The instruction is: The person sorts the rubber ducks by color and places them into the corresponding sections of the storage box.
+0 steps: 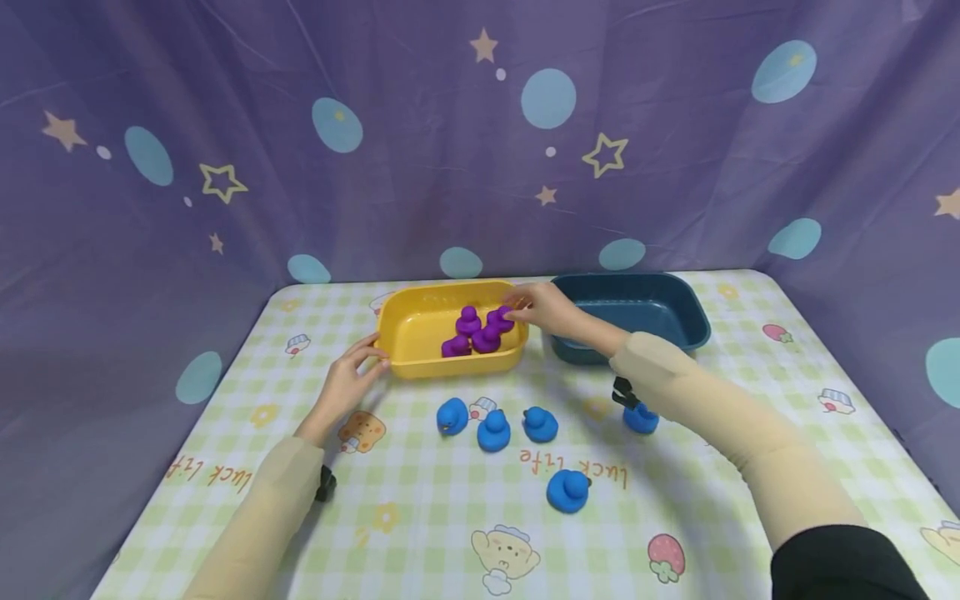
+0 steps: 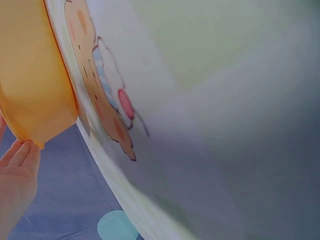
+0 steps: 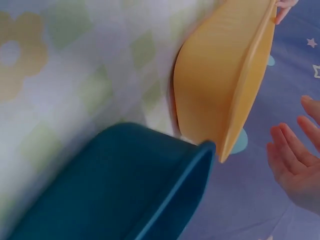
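Note:
A yellow plastic basin (image 1: 420, 368) stands at the table's back with several purple rubber ducks (image 1: 486, 338) clustered in its right half. My left hand (image 1: 351, 385) grips the basin's left end at the rim; the left wrist view shows those fingers (image 2: 31, 155) at its corner. Over the basin's right end is my right hand (image 1: 546, 308), beside the rightmost purple duck (image 1: 501, 318). In the right wrist view, its fingers are spread and hold nothing visible. Several blue rubber ducks, one of them a middle duck (image 1: 493, 431), sit on the tablecloth in front.
A dark teal basin (image 1: 693, 321) stands right of the yellow one, under my right forearm, with no ducks visible inside. One blue duck (image 1: 641, 418) lies near the right sleeve, partly covered by a black wrist device (image 1: 624, 392). A purple patterned curtain (image 1: 420, 200) hangs behind the table.

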Motion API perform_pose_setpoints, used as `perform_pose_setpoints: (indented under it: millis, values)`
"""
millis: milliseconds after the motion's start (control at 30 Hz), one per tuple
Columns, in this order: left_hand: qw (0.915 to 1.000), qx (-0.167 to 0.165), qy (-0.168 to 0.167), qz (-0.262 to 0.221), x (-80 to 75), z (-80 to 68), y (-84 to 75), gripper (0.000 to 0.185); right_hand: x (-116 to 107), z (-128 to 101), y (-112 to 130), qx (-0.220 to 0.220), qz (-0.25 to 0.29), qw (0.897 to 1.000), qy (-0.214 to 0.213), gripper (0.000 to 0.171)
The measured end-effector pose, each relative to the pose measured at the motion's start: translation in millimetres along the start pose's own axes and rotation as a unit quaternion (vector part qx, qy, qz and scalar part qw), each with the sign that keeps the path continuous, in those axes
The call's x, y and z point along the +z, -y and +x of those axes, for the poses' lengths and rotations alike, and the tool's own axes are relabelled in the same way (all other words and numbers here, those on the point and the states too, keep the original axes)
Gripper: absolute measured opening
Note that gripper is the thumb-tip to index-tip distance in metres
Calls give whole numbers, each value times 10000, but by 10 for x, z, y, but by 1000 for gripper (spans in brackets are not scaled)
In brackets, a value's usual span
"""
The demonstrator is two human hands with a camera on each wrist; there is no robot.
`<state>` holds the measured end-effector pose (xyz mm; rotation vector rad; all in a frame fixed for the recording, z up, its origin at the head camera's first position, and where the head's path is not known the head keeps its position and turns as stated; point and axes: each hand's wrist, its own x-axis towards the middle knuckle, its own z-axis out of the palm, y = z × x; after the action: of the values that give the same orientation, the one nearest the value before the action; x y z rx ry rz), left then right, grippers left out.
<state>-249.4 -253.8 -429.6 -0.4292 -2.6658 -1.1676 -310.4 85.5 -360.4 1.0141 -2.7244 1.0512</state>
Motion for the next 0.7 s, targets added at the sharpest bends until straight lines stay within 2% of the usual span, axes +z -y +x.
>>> perform_pose_setpoints:
  millis: [233, 467, 700]
  values:
    - [10000, -3, 21, -58, 6, 2, 0, 23, -213, -270, -45, 118, 33, 9999, -89, 25]
    - [9999, -76, 47, -64, 0, -8, -23, 25, -455, -630, -139, 45, -72, 9991, -410, 28]
    - [10000, 5, 11, -19, 1, -2, -15, 22, -670, -1038, -312, 387, -255, 9964, -703, 28]
